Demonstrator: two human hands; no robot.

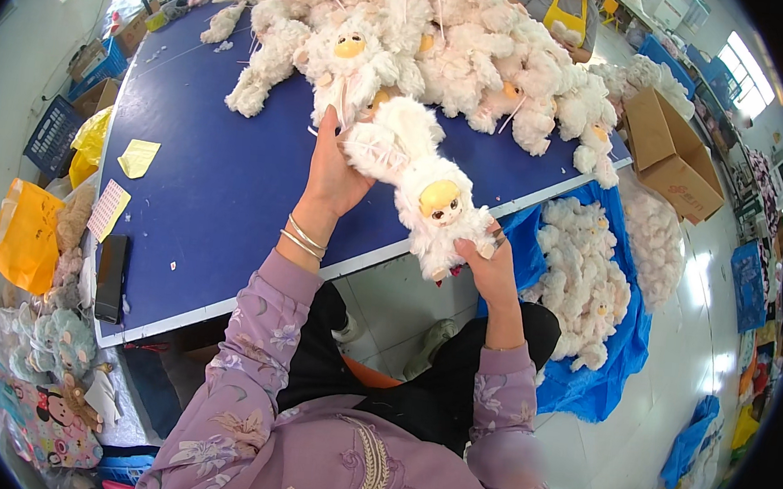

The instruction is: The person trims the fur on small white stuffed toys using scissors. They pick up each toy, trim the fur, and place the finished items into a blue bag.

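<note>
White plush doll (432, 225): clamped right hand (490, 264) onto its edge, gripped stringed fluff (377, 150) with left hand (337, 175), probably to keep face (440, 202) upward

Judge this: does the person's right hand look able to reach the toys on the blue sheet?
Probably yes: the toys lie uncovered nearby, though the right hand holds a plush doll and might need to release it first.

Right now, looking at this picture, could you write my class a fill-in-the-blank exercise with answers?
The right hand grips a plush toy with fur coloured ____.
Bangles circle the person's ____ wrist.
The tabletop is coloured ____.
The apron in the background is coloured ____.

Missing words: white; left; blue; yellow.
</note>
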